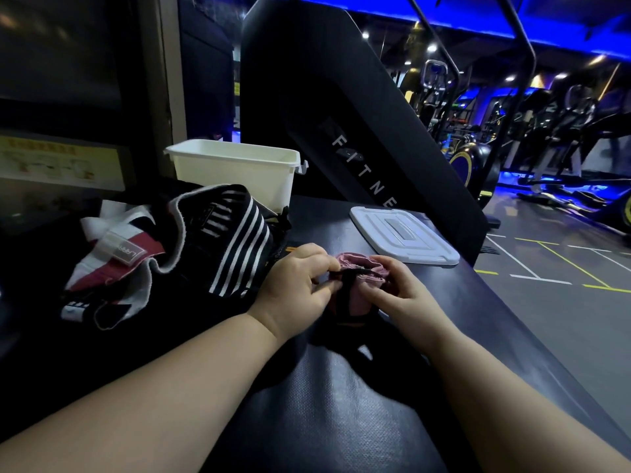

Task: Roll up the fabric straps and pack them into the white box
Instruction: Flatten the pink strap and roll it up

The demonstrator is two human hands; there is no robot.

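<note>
Left hand: your left hand (297,285) is pinching the dark band that crosses the pink strap (358,264).
Right hand: your right hand (396,288) is curling its fingers round the same strap, close beside the left.
Pink strap: it is sitting bunched between both hands, mid-table (341,404).
White box: the white box (235,172) is standing open at the far edge.
Lid: the lid (403,233) is lying flat by the right edge.
Striped straps: the striped straps (218,240) are lying heaped on the left, before the box.
</note>
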